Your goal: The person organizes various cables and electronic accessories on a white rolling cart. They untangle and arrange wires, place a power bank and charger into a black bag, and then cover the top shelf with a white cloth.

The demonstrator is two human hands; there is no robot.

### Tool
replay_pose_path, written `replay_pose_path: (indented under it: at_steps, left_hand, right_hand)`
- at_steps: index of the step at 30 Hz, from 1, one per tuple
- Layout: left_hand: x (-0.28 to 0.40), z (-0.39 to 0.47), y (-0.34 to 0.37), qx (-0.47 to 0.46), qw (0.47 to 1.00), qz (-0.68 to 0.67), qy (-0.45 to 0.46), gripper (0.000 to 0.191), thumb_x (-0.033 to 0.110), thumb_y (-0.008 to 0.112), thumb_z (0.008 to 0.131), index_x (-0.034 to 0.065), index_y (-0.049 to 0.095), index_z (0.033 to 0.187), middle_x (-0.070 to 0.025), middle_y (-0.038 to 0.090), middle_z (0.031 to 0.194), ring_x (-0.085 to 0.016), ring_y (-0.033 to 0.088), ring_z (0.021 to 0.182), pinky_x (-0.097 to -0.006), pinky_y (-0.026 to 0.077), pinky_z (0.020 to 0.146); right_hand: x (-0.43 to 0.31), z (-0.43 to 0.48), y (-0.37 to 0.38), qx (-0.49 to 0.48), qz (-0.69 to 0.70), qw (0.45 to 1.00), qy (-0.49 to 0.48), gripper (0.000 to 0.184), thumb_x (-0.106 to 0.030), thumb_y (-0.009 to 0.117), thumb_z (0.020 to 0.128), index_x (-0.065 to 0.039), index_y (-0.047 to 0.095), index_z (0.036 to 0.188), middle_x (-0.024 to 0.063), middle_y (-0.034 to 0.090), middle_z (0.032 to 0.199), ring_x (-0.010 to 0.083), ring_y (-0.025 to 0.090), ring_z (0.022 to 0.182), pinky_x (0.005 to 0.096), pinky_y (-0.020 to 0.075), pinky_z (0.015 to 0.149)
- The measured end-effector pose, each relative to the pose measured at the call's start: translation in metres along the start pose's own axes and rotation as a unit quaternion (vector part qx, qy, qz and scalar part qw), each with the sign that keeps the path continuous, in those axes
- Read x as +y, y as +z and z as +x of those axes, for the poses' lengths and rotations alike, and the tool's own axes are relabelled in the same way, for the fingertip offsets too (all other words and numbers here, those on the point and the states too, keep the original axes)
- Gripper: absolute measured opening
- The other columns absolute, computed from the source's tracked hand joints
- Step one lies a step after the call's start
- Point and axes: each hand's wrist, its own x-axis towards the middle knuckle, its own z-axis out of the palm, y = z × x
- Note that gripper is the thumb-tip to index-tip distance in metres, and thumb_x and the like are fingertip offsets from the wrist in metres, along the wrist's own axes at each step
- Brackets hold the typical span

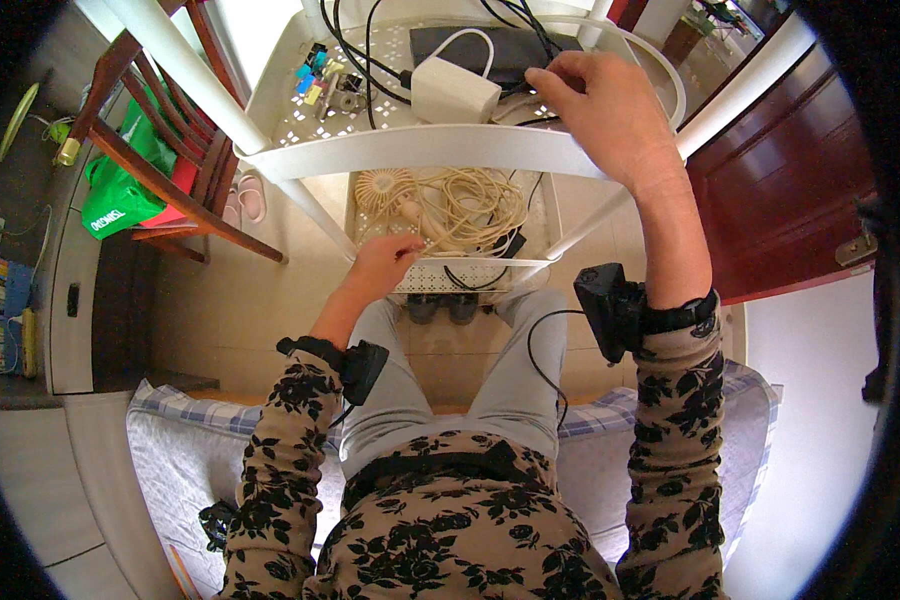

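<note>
My right hand [607, 112] is over the right side of the top tray of a white shelf cart [435, 150], beside black cables [536, 34]; its fingers are bent, and whether they grip a cable I cannot tell. Left of it are a white power adapter [454, 88], a flat dark box [450, 49] and colored binder clips [315, 71]. My left hand [390, 262] is at the near left edge of the tray below, its fingertips close to a coiled cream cable [480, 210] and a small cream fan [384, 191]. What its fingers touch is unclear.
A wooden chair [146, 180] with a green bag [120, 195] stands at the left, near pink slippers [251, 199]. A dark red door [780, 180] is at the right. Another tray [465, 277] shows lower in the cart. I sit on a cushioned seat [195, 450].
</note>
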Motion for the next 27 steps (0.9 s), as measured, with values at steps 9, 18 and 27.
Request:
replay_pose_path:
  at_steps: [9,18,27]
  left_hand:
    - [0.015,-0.001,-0.002,0.036,0.996,0.081,0.033,0.024,0.006,0.057,0.087,0.0075,0.066,0.109,-0.0171,0.065,0.092,-0.032,0.061,0.088,-0.0375,0.049,0.078]
    - [0.016,0.005,0.001,0.092,0.987,0.128,0.026,0.02,0.001,0.056,0.084,0.0071,0.068,0.098,-0.016,0.058,0.088,-0.036,0.058,0.081,-0.042,0.047,0.073]
    - [0.003,-0.002,0.015,0.145,0.981,0.119,0.038,0.024,0.006,0.059,0.084,0.007,0.062,0.108,-0.0173,0.059,0.097,-0.036,0.058,0.091,-0.0421,0.049,0.077]
  right_hand:
    - [0.001,0.0,0.002,0.017,0.001,1.0,-0.009,0.032,-0.032,0.057,0.089,-0.001,0.069,0.092,0.0159,0.063,0.066,0.0266,0.061,0.061,0.035,0.0487,0.065]
    - [0.001,0.0,0.002,0.013,0.005,1.0,-0.009,0.033,-0.03,0.057,0.089,0.0,0.068,0.091,0.0153,0.062,0.064,0.0253,0.061,0.058,0.0345,0.0482,0.062]
    - [0.0,0.0,0.002,0.019,0.009,1.0,-0.006,0.032,-0.029,0.057,0.09,0.001,0.068,0.091,0.0154,0.062,0.064,0.0245,0.061,0.057,0.0338,0.0488,0.063]
